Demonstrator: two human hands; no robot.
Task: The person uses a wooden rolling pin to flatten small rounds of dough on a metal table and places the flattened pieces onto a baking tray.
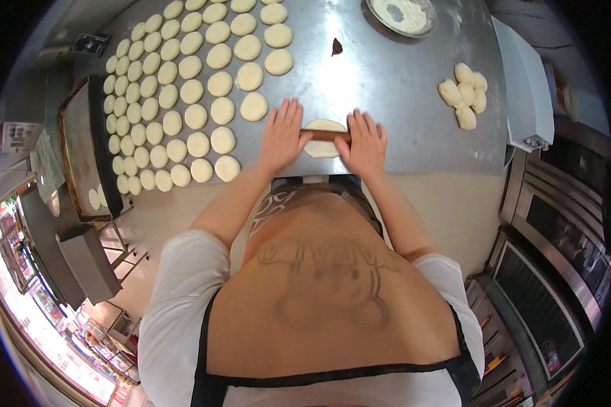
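The person wore a tan apron with black straps (332,298) over a white shirt. Both forearms reached forward to the near edge of the brushed steel worktable (400,95). The left hand (282,136) and the right hand (364,144) lay palm-down, fingers spread flat, on the two ends of a slim brown wooden rolling pin (326,135); neither hand was clenched around it, and both pressed on it from above. The pin lay across a flattened pale oval of dough (324,146), which sat on the table between the hands, just inside the near edge.

To the left, many round pale dough discs (183,95) stood in curving rows, close-set but apart. A dark baking tray (81,149) rested beyond the table's left edge. To the right, a small heap of unrolled dough lumps (464,95) touched one another. Farther off lay a small dark scrap (337,47), possibly a scraper, and a shallow round metal dish of white flour (402,15).
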